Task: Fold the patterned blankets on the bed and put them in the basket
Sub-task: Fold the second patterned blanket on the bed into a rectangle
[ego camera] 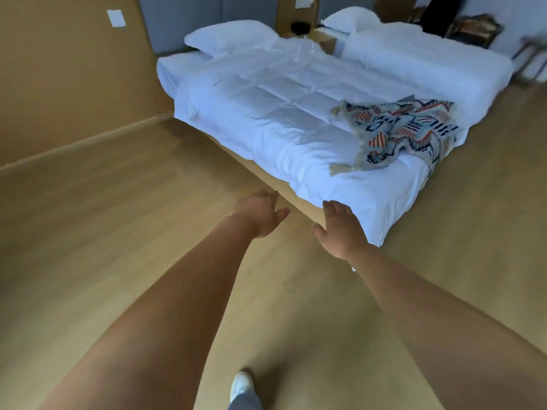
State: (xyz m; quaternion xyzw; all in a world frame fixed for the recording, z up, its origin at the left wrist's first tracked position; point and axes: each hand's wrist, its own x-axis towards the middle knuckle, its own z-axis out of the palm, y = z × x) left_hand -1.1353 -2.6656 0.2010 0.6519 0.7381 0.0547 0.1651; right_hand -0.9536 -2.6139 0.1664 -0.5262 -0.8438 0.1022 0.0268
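— What's over on the left?
— A tan wall with a small white plate high up. It meets a pale wooden floor that fills the near half of the room.

— And the hands?
— Both arms reach forward over the floor. The left hand has loose, slightly spread fingers and holds nothing. The right hand is flat and relaxed, also holding nothing. It sits at the near corner of the bed, but I can't tell whether it touches the cover.

— How's the bed made up?
— It has a white, lightly creased duvet and a white pillow at the far end.

— Where's the blanket?
— The patterned blanket lies crumpled and unfolded on the right side of the foot end, and its edge hangs over the side.

— Further right?
— A nightstand stands between this bed and a second white bed. The dark things beyond that are too blurred to name. A white shoe shows at the bottom edge.
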